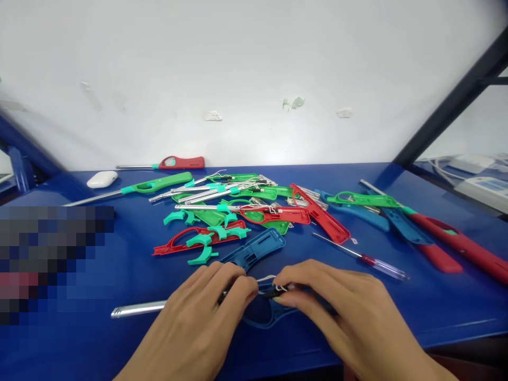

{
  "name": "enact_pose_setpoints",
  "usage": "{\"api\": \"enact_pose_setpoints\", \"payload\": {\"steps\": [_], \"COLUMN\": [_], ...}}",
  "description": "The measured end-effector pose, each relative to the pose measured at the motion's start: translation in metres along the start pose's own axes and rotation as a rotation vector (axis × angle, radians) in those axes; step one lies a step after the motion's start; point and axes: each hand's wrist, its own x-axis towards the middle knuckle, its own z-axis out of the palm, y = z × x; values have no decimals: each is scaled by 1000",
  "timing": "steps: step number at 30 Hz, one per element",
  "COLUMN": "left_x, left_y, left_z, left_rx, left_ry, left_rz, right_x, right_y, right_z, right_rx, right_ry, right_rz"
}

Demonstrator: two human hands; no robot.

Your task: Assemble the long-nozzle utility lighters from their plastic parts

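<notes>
While blue shell (266, 321) lies low between left hand (212, 304) and right hand (337, 296), partly covered by right, its long axis runs roughly side to side. Right thumb and forefinger pinch black part (273, 293) with white wire (266, 278), just above shell; right hand nearer to part, left fingertips just left of it. Left fingers curled, thumb beside forefinger; cannot tell what they grip. Metal tube (138, 309) juts leftward from under left hand, roughly along shell's axis. Screwdriver (383, 266) beyond right hand, apart from it.
</notes>
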Motion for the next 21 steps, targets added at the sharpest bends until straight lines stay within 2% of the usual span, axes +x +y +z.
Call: {"api": "enact_pose_setpoints", "payload": {"steps": [9,21], "left_x": [-12,1], "left_y": [-2,0], "left_z": [3,4], "left_rx": [161,-64], "left_ry": [11,55], "left_rz": [34,-33], "right_x": [3,3], "right_y": [-3,-2], "right_z": [1,3], "right_rx": [43,66], "right_ry": [-9,6], "right_rz": [49,43]}}
